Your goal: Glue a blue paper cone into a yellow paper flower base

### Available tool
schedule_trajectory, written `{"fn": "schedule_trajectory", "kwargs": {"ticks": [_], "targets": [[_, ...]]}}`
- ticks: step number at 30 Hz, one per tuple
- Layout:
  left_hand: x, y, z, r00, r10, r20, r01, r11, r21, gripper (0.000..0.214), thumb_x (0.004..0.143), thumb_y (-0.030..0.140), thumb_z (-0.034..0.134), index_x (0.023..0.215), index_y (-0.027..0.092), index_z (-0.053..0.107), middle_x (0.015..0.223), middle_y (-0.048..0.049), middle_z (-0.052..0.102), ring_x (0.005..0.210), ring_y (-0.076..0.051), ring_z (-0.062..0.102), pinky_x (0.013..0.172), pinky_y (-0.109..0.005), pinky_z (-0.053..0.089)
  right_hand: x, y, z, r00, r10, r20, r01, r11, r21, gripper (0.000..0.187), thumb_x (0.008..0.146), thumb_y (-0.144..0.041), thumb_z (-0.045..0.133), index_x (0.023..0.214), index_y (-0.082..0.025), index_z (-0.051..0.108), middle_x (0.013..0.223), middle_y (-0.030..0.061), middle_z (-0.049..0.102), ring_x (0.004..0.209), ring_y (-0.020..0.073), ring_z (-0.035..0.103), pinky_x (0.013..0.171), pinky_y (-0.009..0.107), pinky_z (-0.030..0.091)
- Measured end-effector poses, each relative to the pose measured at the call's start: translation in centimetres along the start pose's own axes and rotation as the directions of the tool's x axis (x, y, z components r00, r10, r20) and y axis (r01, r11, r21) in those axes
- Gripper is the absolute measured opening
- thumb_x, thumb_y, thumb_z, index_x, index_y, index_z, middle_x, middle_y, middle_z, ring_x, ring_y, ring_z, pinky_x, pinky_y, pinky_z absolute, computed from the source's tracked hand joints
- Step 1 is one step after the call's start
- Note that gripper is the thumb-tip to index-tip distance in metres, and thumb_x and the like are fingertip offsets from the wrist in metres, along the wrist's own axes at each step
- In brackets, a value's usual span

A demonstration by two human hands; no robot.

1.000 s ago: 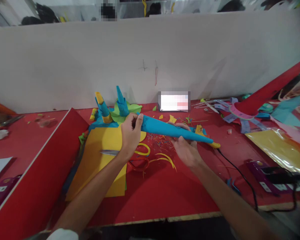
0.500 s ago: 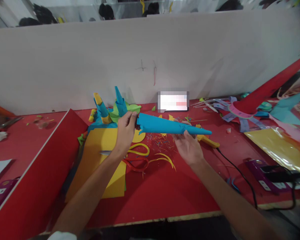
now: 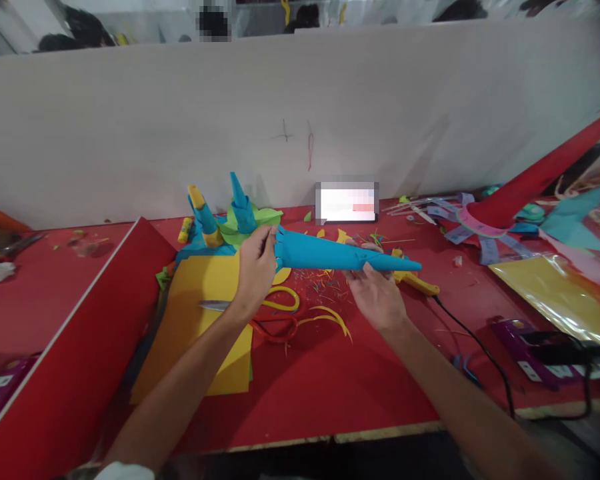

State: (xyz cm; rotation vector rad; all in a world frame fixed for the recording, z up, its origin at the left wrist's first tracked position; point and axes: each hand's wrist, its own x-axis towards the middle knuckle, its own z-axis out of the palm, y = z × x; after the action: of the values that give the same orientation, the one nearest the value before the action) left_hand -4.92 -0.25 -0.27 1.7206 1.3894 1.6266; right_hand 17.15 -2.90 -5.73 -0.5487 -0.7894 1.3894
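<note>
Red tabletop (image 3: 330, 390): L hand (image 3: 257, 261) pinching blue paper cone (image 3: 323, 253) at rim, R hand (image 3: 379, 299) gripping nr tip; cone leveller vs 1 sec ago.

A pale partition (image 3: 155, 133) rises behind a red tabletop (image 3: 330, 393), with a slanting red divider (image 3: 95, 327) at left.

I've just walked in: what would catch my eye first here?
Probably the bright blue cone held across the middle, its wide end in the left hand and the right hand near its narrow end. Next, the big red cone slanting up at the right edge, and the lit screen by the white board behind.
</note>
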Motion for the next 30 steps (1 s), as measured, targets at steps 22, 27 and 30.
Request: {"fn": "schedule_trajectory", "kwargs": {"ticks": [22, 27, 30], "targets": [[-0.7, 0.1, 0.3, 0.998, -0.051, -0.043, 0.051, 0.999, -0.012, 0.058, 0.102, 0.07, 0.05, 0.07, 0.022, 0.04, 0.064, 0.0035, 0.036, 0.059, -0.013, 0.033, 0.055, -0.03, 0.027, -0.1, 1.0, -0.3, 0.997, 0.042, -0.063, -0.044, 0.999, -0.015, 0.049, 0.078, -0.052, 0.091, 0.119, -0.038, 0.067, 0.137, -0.0005, 0.074, 0.142, 0.0276, 0.061, 0.122, 0.058, 0.05], [0.1, -0.2, 0.1, 0.98, -0.191, 0.057, 0.2, 0.946, -0.257, 0.053, 0.096, 0.07, 0.06, 0.076, 0.022, 0.051, 0.067, 0.0024, 0.044, 0.059, -0.012, 0.039, 0.051, -0.027, 0.03, 0.2, 0.7, -0.9, 0.995, 0.008, -0.099, -0.006, 1.0, 0.015, 0.046, 0.077, -0.049, 0.092, 0.116, -0.038, 0.07, 0.138, -0.0003, 0.075, 0.143, 0.0281, 0.06, 0.125, 0.059, 0.046], [0.1, -0.1, -0.1, 0.987, -0.129, 0.095, 0.148, 0.963, -0.225, 0.046, 0.097, 0.058, 0.065, 0.074, 0.021, 0.051, 0.067, 0.003, 0.041, 0.06, -0.011, 0.037, 0.054, -0.026, 0.03, 0.2, 0.3, -0.6, 0.997, 0.002, -0.076, 0.0, 1.0, 0.027, 0.043, 0.078, -0.044, 0.092, 0.114, -0.039, 0.07, 0.14, -0.0018, 0.074, 0.146, 0.0273, 0.058, 0.126, 0.059, 0.045]]}}
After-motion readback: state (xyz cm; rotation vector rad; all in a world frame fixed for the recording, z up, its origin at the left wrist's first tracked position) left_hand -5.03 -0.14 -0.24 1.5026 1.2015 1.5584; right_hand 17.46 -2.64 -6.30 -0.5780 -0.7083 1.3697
